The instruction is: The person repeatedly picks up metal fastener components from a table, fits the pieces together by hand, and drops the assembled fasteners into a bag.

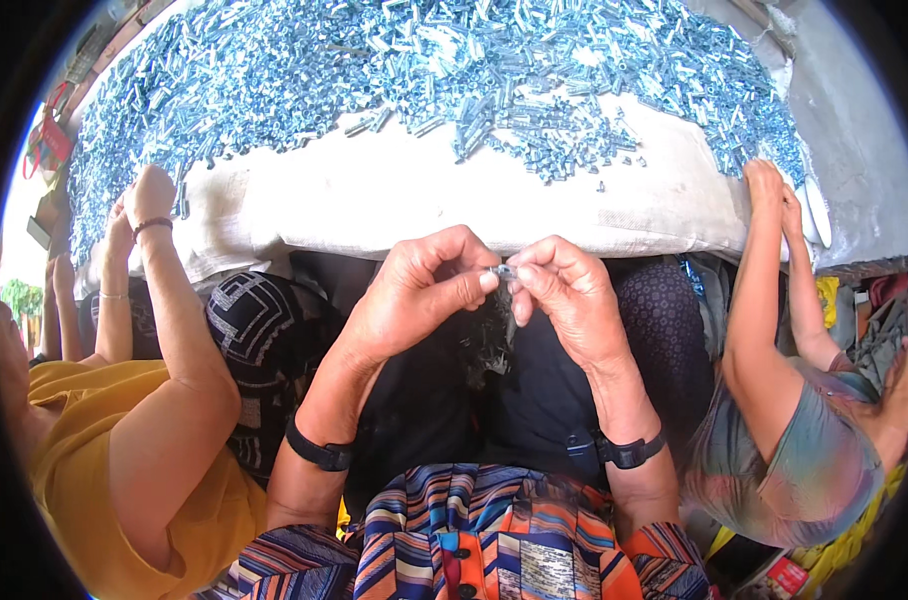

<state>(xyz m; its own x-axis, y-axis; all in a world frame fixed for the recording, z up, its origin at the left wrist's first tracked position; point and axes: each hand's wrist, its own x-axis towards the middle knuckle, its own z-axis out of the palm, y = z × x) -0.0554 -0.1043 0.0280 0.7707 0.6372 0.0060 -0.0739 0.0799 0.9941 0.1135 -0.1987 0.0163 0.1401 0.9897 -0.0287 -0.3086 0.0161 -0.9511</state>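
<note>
In front of me, just off the table's near edge, my two hands meet over my lap. A small silvery metal piece (505, 271) sits between their fingertips. My left hand (419, 295) pinches one end with thumb and forefinger. On the other end, the thumb and forefinger of my right hand (579, 300) are closed too. My fingers cover most of the piece, so its full shape does not show. Beyond them, a wide heap of small shiny metal tubes (274, 85) with a bluish sheen spreads over the far part of the table.
A pale cloth (414, 195) covers the table, with loose metal tubes (554, 150) scattered toward me. Close on my left, a person in a yellow top (134, 430) has hands at the heap. Another person in a multicoloured top (804, 450) reaches to it on my right.
</note>
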